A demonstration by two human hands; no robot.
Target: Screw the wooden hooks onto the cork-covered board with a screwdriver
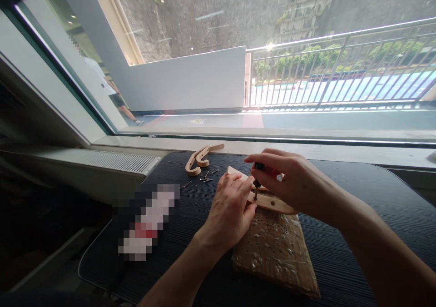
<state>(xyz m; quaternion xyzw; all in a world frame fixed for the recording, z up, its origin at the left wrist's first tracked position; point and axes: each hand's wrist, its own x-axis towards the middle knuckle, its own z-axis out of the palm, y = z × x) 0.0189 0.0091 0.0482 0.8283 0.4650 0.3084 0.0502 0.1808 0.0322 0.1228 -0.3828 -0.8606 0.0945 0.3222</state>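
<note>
My right hand (293,184) is closed around a small screwdriver (258,180) with a red and black handle, its tip pointing down at a screw in a pale wooden piece (272,202). That piece lies across the far end of a worn, hole-pocked wooden board (277,248). My left hand (230,209) presses down on the left end of the wooden piece, fingers together and curled over it.
Two curved wooden hooks (199,159) and several loose screws (204,177) lie on the black ribbed mat (357,207) toward the window. A blurred-out object (150,223) sits at the left of the mat. A vent grille (119,161) runs along the sill.
</note>
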